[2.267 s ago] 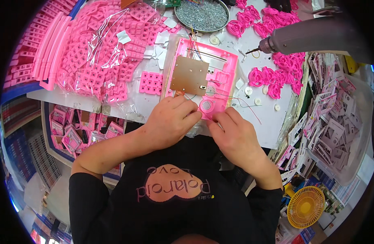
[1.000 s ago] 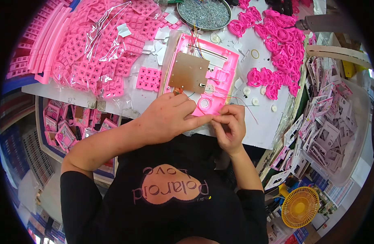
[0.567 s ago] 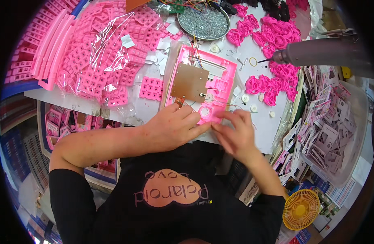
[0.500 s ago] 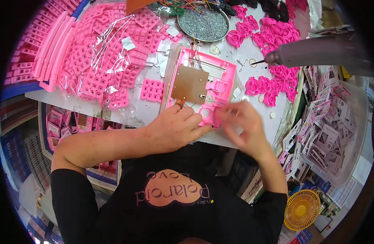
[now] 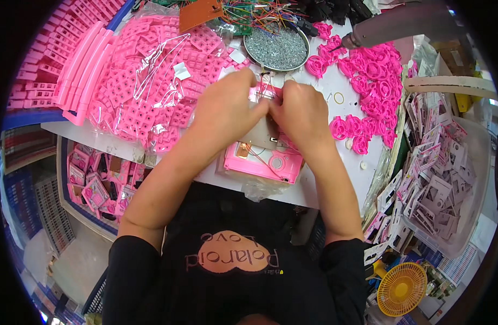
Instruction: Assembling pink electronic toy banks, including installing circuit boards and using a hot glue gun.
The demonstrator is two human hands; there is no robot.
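Observation:
On the table in front of me lies a pink plastic housing (image 5: pixel 260 165) with a brown circuit board (image 5: pixel 262 135) on it and thin coloured wires. My left hand (image 5: pixel 230 105) is over its far left part, fingers bent inward and thumb toward the middle. My right hand (image 5: pixel 303 111) is closed at the far right part, its thumb tip close to the left one. Wires (image 5: pixel 266 86) show between the two hands. What the fingertips pinch is hidden. The near end of the housing, with a round ring opening, is uncovered.
A bag of pink keypad-like parts (image 5: pixel 151 81) lies at left. Beyond the housing stands a round dish of small screws (image 5: pixel 276 49). Pink ring-shaped parts (image 5: pixel 373 81) are heaped at right. A grey powered screwdriver (image 5: pixel 401 27) hangs over the far right. A clear bin (image 5: pixel 471 206) stands at right.
Both hands have moved from the near end of the housing to its far end. The housing sits a little nearer to me in the picture. The screwdriver hangs farther back.

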